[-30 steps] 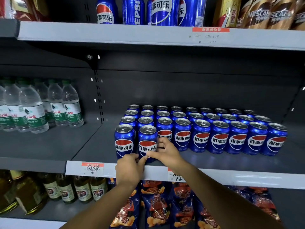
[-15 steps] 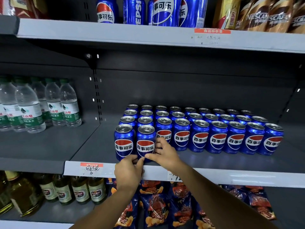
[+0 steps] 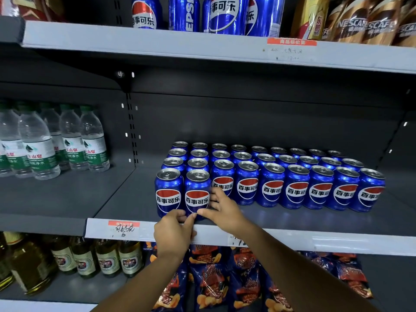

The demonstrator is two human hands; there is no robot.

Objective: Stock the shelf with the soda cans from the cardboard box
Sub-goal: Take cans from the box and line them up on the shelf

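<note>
Blue aluminium Pepsi can (image 3: 197,194) sits at the grey metal shelf's (image 3: 126,194) front edge, second in a new row. Left hand (image 3: 173,233) at 7 o'clock and right hand (image 3: 221,209) at 4 o'clock pinch its base. Four rows look filled behind; most of this front row's still open. Box isn't visible.

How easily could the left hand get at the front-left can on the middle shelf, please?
Probably easily: the left hand sits just below the front-left can, with its fingers at the base of the neighbouring can, and open shelf lies to the left.
</note>
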